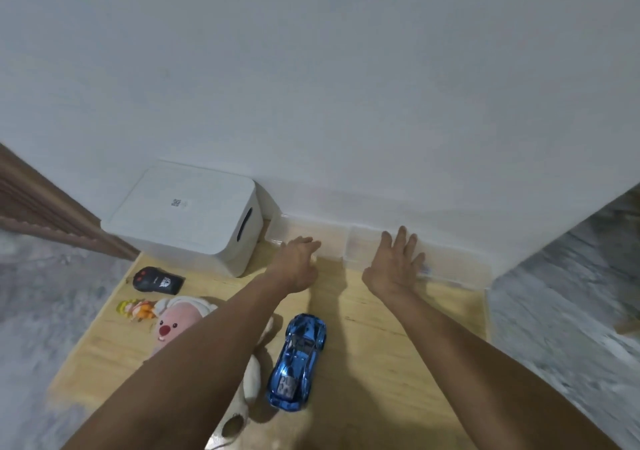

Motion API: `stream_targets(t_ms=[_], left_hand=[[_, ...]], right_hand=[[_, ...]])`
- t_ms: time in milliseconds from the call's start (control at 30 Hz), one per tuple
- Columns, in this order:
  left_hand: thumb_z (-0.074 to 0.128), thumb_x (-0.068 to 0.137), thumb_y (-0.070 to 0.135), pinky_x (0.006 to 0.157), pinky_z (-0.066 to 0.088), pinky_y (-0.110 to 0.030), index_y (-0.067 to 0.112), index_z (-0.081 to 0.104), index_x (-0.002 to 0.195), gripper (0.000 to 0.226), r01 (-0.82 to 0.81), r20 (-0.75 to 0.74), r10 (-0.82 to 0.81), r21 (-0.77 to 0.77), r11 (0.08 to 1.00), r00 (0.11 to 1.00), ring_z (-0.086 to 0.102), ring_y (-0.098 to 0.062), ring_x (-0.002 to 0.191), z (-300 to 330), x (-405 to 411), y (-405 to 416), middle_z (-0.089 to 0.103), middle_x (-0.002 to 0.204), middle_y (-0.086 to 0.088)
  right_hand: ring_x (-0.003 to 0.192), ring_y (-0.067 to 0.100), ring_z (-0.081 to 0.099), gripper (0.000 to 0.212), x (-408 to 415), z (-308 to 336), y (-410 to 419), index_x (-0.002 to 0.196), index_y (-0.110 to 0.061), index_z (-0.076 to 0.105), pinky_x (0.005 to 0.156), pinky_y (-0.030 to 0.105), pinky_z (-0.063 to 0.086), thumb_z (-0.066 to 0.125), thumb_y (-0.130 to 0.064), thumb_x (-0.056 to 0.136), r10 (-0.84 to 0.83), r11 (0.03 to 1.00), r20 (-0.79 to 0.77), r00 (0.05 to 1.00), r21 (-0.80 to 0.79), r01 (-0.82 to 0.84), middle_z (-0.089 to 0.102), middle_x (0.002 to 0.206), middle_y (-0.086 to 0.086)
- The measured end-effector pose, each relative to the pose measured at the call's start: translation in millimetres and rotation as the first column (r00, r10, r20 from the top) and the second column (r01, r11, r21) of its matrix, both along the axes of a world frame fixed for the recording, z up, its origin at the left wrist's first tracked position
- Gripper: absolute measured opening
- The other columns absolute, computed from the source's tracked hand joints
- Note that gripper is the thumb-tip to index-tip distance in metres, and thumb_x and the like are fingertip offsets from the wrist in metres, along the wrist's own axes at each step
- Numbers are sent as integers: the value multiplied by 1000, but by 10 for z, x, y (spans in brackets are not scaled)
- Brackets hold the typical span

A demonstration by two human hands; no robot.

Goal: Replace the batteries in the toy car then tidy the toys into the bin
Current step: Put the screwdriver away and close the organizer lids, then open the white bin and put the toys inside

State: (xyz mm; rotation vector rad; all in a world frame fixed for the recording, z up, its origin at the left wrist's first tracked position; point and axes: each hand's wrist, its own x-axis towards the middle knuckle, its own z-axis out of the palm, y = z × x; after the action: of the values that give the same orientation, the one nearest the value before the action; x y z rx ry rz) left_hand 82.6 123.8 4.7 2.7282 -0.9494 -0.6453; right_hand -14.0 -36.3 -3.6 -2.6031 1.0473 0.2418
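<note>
A shiny blue toy car (298,363) lies on the wooden table (381,363), near the middle, between my two forearms. A white lidded bin (187,214) stands at the back left against the wall. Two clear plastic boxes sit along the wall: one (304,230) behind my left hand, one (450,266) under my right hand. My left hand (299,259) reaches toward the left clear box with fingers loosely extended. My right hand (394,262) lies flat, fingers spread, over the edge of the right clear box. Neither hand holds anything.
A black remote controller (157,280) lies left of the bin's front. A small yellow and orange figure (136,309) and a pink-faced plush toy (183,321) lie at the left, the plush partly under my left arm. Grey floor surrounds the table.
</note>
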Motion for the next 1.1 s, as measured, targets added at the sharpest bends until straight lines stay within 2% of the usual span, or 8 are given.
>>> stream_targets(t_ms=[200, 367, 600, 700, 800, 867, 967, 1100], left_hand=[[54, 91, 16, 102, 44, -31, 13, 50, 139, 48, -152, -23, 151, -42, 987, 988, 54, -21, 123, 223, -97, 462, 56, 139, -3], [55, 86, 15, 96, 46, -32, 15, 61, 129, 44, -230, 54, 229, 2, 973, 972, 58, -24, 116, 358, -162, 960, 63, 128, -4], [56, 89, 17, 94, 49, -31, 12, 60, 128, 40, -417, 50, 417, -22, 909, 907, 59, -22, 114, 392, -99, 1675, 62, 127, -5], [56, 88, 17, 78, 54, -32, 14, 59, 127, 39, -563, -15, 564, -86, 822, 826, 66, -26, 98, 414, -9, 1942, 63, 121, -4], [60, 82, 14, 76, 50, -34, 9, 62, 109, 27, -655, -43, 660, -179, 734, 750, 60, -25, 93, 455, 163, 2201, 66, 106, -7], [60, 82, 12, 76, 50, -36, 12, 59, 106, 24, -696, -67, 701, -214, 685, 710, 58, -26, 91, 487, 308, 2372, 62, 103, -10], [58, 85, 12, 79, 47, -35, -5, 51, 132, 51, -754, -136, 754, -285, 591, 643, 59, -35, 109, 543, 565, 2602, 61, 124, -20], [57, 85, 15, 56, 47, -31, -5, 56, 119, 39, -826, -309, 774, -332, 456, 552, 61, -24, 79, 633, 918, 2833, 62, 111, -18]], right_hand=[[144, 29, 16, 67, 75, 154, 368, 143, -13, 35, 116, 46, 21, 63, -16, 83, 197, 976, 151, 969, 67, -209, 22, 155, 10], [126, 29, 47, 58, 99, 266, 717, 138, -13, 45, 100, 35, 43, 62, -19, 83, 293, 912, 197, 936, 237, -335, 48, 138, 9], [109, 24, 61, 47, 228, 372, 1273, 126, -11, 59, 90, 37, 52, 66, -22, 81, 330, 848, 198, 923, 368, -382, 64, 123, 6], [98, 25, 64, 39, 396, 457, 1498, 116, -6, 64, 86, 39, 54, 66, -24, 81, 258, 832, 239, 936, 438, -341, 68, 110, 8], [74, 27, 63, 41, 597, 578, 1738, 109, 4, 63, 77, 47, 55, 63, -25, 81, 115, 817, 309, 944, 511, -267, 67, 108, 23], [78, 31, 66, 43, 734, 665, 1886, 109, 6, 61, 77, 51, 57, 63, -29, 84, -33, 807, 333, 942, 565, -172, 65, 108, 24], [85, 30, 66, 35, 917, 750, 2052, 99, -4, 66, 79, 44, 57, 64, -35, 84, -131, 833, 317, 939, 548, -69, 69, 100, 15], [69, 25, 69, 34, 1079, 794, 2209, 100, -8, 66, 53, 31, 59, 70, -32, 77, -212, 826, 261, 942, 563, 30, 70, 93, 6]])
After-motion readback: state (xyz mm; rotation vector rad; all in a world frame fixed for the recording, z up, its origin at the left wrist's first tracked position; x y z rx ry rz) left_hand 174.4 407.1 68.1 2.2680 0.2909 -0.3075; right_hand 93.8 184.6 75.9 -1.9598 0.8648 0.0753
